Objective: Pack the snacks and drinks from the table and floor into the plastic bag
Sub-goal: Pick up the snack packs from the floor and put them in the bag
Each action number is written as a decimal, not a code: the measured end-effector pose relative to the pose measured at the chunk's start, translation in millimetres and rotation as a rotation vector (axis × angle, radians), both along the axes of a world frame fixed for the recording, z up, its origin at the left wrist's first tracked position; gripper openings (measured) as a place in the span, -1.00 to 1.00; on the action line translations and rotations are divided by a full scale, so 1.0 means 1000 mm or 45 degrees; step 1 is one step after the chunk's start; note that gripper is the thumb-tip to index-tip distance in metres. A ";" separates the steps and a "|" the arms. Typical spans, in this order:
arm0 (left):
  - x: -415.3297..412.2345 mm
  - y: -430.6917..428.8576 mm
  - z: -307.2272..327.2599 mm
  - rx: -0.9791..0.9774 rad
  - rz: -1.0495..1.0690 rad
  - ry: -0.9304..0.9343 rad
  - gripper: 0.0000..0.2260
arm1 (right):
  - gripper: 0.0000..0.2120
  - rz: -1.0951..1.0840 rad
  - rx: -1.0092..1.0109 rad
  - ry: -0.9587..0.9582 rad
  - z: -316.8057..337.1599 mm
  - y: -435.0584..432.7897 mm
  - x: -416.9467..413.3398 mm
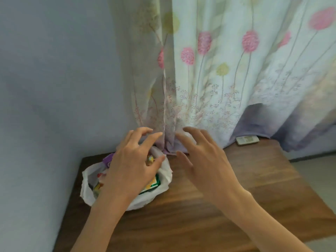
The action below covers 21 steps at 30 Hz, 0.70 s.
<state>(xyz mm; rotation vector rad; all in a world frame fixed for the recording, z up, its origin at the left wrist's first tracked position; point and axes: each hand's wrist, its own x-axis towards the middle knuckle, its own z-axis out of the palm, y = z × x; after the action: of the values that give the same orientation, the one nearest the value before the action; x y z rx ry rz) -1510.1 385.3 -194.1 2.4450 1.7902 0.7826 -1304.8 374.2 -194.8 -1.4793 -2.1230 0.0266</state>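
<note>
While both hands spread, empty: left hand (131, 166) over plastic bag (163, 186) (snacks inside, blurry), right hand (205, 157) beside.

The plastic bag (164, 180) at seven o'clock is white and translucent. Inside it show a green and yellow packet (151, 184), a purple packet (107, 159) at its eleven o'clock edge, and red and yellow wrappers (99, 182) at its nine o'clock side. The table (209, 215) is dark brown woodgrain. The curtain (227, 70), from twelve to three o'clock, is pale with pink and yellow-green round flowers on thin stems, shading to lilac at the hem. The wall (54, 70) at nine o'clock is plain grey-blue. The remote control (247, 140) at three o'clock is white.
</note>
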 end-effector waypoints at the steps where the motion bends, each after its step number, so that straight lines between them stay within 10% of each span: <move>1: 0.021 -0.006 0.006 0.053 -0.046 -0.028 -0.47 | -0.55 -0.066 0.030 0.047 0.006 -0.015 0.020; 21: 0.532 -0.202 -0.008 -0.060 -1.261 0.092 -0.52 | -0.49 -1.241 -0.454 0.010 -0.016 -0.371 0.437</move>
<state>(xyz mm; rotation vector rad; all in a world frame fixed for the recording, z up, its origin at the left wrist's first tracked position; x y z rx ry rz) -978.0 183.5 -201.7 2.8226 0.4018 0.5169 -867.6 3.2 -211.1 -2.5595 -1.2236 0.0510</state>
